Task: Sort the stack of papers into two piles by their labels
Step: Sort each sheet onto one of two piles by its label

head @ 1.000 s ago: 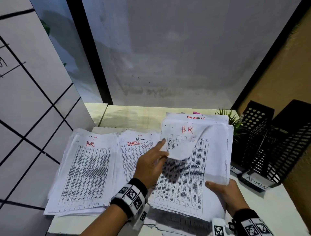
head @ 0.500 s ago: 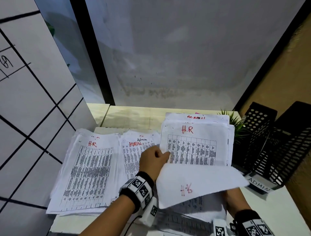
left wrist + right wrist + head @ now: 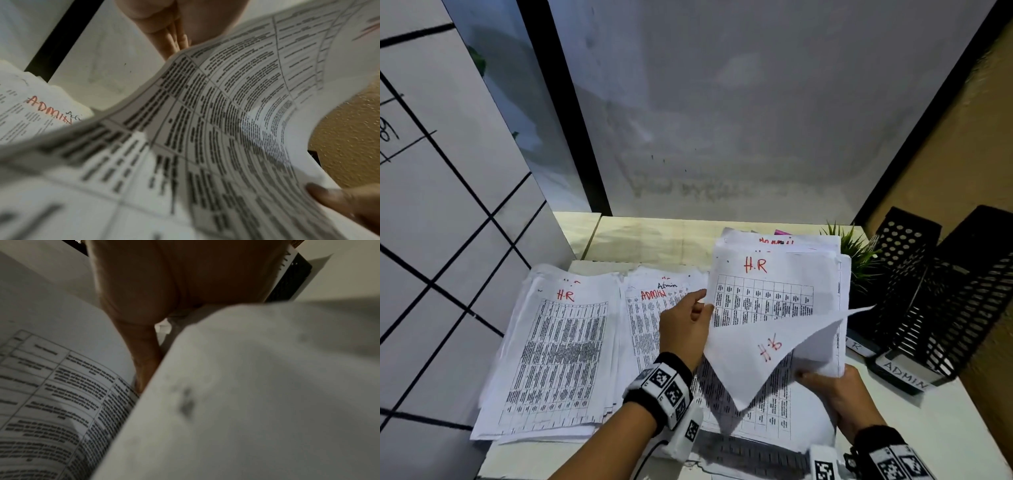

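A loose sheet [image 3: 763, 353] is lifted off the right-hand stack [image 3: 774, 291] and folded back toward me; its red "H.R" label shows reversed through the paper. My left hand [image 3: 688, 322] pinches its left edge, fingers [image 3: 170, 37] behind the paper. My right hand [image 3: 832, 383] grips its near right corner, thumb [image 3: 329, 199] on the printed face. The stack's top sheet also reads "H.R". To the left lie an "ADMIN" pile [image 3: 650, 308] and, farthest left, an "H.R" pile [image 3: 561, 346].
Two black mesh file trays [image 3: 941, 301] stand at the right, one tagged "ADMIN" [image 3: 907, 375]. A small green plant [image 3: 852, 253] sits behind the stack. A tiled wall [image 3: 431, 240] borders the left and a grey panel [image 3: 722, 120] the back.
One second ago my left hand was curling the top sheet's upper corner. The sheet has since been peeled back toward me, and its right side now rises higher.
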`<state>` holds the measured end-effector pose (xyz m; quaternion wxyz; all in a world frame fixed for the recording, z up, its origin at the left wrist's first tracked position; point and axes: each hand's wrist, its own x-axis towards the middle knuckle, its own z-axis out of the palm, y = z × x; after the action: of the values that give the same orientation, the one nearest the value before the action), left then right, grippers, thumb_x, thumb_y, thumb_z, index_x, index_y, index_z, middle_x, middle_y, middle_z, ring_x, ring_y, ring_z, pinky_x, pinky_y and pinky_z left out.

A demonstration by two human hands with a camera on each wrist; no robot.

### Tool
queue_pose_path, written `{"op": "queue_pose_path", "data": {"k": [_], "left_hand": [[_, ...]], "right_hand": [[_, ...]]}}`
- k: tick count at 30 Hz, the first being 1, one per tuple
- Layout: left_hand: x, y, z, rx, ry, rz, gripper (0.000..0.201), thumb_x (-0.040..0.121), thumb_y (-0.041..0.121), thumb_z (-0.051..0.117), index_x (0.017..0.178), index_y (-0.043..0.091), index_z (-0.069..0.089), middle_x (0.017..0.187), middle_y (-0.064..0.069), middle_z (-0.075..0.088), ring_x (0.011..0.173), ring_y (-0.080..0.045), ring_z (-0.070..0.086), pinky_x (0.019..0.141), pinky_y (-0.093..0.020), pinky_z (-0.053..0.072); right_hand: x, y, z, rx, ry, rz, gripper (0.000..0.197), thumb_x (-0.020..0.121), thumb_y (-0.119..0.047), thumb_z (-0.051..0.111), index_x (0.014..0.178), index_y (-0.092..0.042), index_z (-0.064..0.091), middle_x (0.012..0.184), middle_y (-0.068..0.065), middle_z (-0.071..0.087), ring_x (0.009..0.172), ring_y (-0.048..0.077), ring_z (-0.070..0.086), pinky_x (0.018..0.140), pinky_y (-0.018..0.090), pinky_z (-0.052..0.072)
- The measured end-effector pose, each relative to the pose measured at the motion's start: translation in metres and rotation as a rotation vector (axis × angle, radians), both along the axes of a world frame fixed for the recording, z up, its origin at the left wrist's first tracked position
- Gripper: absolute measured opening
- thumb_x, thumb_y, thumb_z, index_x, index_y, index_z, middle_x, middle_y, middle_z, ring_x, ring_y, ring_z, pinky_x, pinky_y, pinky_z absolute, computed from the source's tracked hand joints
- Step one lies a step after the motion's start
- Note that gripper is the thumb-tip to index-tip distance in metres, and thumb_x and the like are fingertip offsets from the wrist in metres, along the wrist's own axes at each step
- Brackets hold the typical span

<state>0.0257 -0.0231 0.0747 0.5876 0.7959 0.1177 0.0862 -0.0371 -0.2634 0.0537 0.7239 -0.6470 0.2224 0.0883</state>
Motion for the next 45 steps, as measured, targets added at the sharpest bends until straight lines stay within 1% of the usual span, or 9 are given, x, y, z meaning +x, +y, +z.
{"op": "queue_pose_path", "data": {"k": [4,10,15,18,21,26,32,38,45], "left_hand": [[-0.014,0.006,-0.011,0.178,-0.366,-0.121,0.038,0.085,0.006,0.065,0.122,0.015,0.061,0.090,0.009,0.071,0.070,-0.011,0.067,0.063,-0.018,0.055],[-0.030,0.015,-0.024,0.227,-0.496,-0.258,0.031,0.086,0.010,0.062,0.116,0.010,0.067,0.131,-0.004,0.056,0.117,-0.005,0.057,0.098,-0.017,0.046],[-0.040,0.028,-0.016,0.103,-0.186,-0.422,0.048,0.081,0.002,0.064,0.118,0.033,0.059,0.119,0.024,0.060,0.111,0.012,0.054,0.094,-0.015,0.048],[-0.041,0.026,-0.009,-0.065,0.022,-0.394,0.053,0.080,0.012,0.076,0.121,0.033,0.050,0.114,0.015,0.065,0.105,0.003,0.061,0.084,-0.018,0.053],[-0.042,0.017,-0.002,-0.230,0.035,-0.138,0.032,0.085,0.007,0.069,0.096,0.031,0.050,0.094,0.001,0.074,0.080,-0.010,0.070,0.062,-0.035,0.058],[-0.043,0.029,-0.002,-0.300,-0.063,0.135,0.037,0.082,0.000,0.070,0.082,0.015,0.036,0.078,-0.005,0.062,0.069,-0.007,0.066,0.062,-0.022,0.054],[-0.035,0.123,-0.013,-0.124,-0.104,0.374,0.030,0.077,-0.006,0.071,0.069,0.019,0.056,0.095,-0.007,0.063,0.088,-0.028,0.064,0.081,-0.038,0.054],[-0.029,0.230,-0.014,0.283,0.017,0.451,0.010,0.081,0.001,0.069,0.089,0.006,0.074,0.094,-0.012,0.068,0.085,-0.027,0.062,0.084,-0.033,0.048],[-0.010,0.280,-0.044,0.604,0.426,0.189,0.034,0.084,0.001,0.065,0.118,-0.005,0.063,0.125,-0.024,0.060,0.113,-0.040,0.057,0.100,-0.040,0.042]], "right_hand": [[0.000,-0.003,-0.003,0.001,0.003,-0.004,0.035,0.060,0.010,0.074,0.095,0.011,0.068,0.088,0.028,0.072,0.075,0.041,0.071,0.074,0.047,0.057],[-0.002,-0.007,-0.007,0.015,0.018,-0.010,0.030,0.065,0.013,0.069,0.094,0.011,0.067,0.086,0.030,0.071,0.070,0.038,0.069,0.070,0.045,0.058],[-0.002,-0.005,-0.009,0.041,0.015,-0.013,0.049,0.050,0.001,0.076,0.096,0.012,0.066,0.088,0.031,0.071,0.071,0.039,0.070,0.072,0.046,0.058],[-0.003,-0.002,-0.008,0.040,0.019,0.008,0.037,0.059,0.006,0.074,0.094,0.014,0.066,0.086,0.031,0.071,0.069,0.040,0.070,0.063,0.041,0.059],[-0.004,0.002,-0.008,0.021,0.006,0.067,0.045,0.053,-0.002,0.084,0.094,0.012,0.069,0.090,0.032,0.071,0.079,0.046,0.070,0.075,0.049,0.058],[-0.004,0.009,-0.002,0.021,-0.027,0.053,0.025,0.072,0.006,0.072,0.096,0.013,0.068,0.091,0.029,0.071,0.075,0.037,0.070,0.064,0.038,0.059],[-0.006,-0.005,-0.004,-0.015,-0.029,-0.014,0.056,0.041,-0.014,0.091,0.089,0.007,0.070,0.083,0.023,0.073,0.071,0.034,0.070,0.070,0.038,0.054],[-0.011,-0.010,-0.005,0.048,-0.043,-0.081,0.042,0.058,-0.003,0.074,0.097,0.010,0.066,0.076,0.015,0.074,0.062,0.022,0.072,0.052,0.024,0.055],[-0.013,-0.008,-0.004,0.003,-0.015,-0.051,0.016,0.077,0.009,0.068,0.093,0.009,0.067,0.071,0.015,0.073,0.059,0.025,0.071,0.048,0.028,0.055]]}}
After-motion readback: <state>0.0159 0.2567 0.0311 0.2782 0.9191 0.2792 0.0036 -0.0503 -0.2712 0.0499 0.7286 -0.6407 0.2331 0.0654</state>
